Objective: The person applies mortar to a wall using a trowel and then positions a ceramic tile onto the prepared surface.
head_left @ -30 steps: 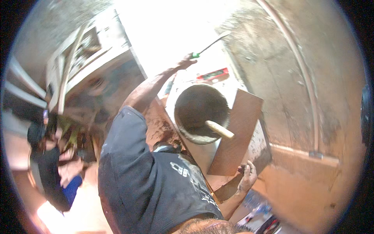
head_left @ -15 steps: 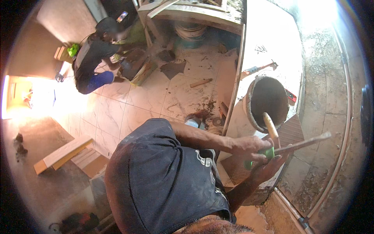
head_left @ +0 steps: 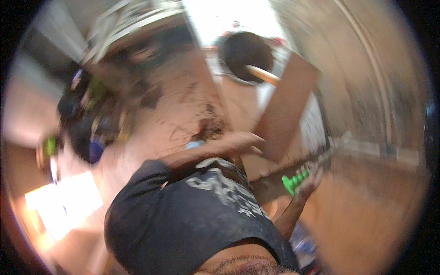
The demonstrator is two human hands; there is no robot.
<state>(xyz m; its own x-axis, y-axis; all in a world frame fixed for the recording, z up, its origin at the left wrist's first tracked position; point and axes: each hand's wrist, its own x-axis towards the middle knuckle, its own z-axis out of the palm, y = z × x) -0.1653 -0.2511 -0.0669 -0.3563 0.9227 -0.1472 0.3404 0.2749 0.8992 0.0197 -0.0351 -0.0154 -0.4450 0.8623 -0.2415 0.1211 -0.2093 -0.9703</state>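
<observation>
My right hand (head_left: 312, 181) is closed around a chisel with a bright green ridged grip (head_left: 295, 181). Its wide green flange faces my chest. The metal shaft, smeared by motion, points away toward the wall. Apart from the tool, my left hand (head_left: 250, 141) reaches across my body with its fingers stretched out and nothing in them. Just past its fingertips lies a long brown tile (head_left: 291, 107) on the white worktop. A dark bucket (head_left: 245, 55) stands beyond the tile, and a pale wooden handle (head_left: 262, 74) sticks out over its rim.
A ledge edge (head_left: 275, 176) runs below the tile toward the rough wall (head_left: 341, 78) and its pipe (head_left: 366, 41). Dark rubble (head_left: 208, 123) lies on the floor at left. A crouching co-worker (head_left: 80, 121) is at the far left, blurred.
My left hand has let go of the chisel and moved left. My right hand has carried the chisel lower, off the tile. The whole view has swung, blurring the scene.
</observation>
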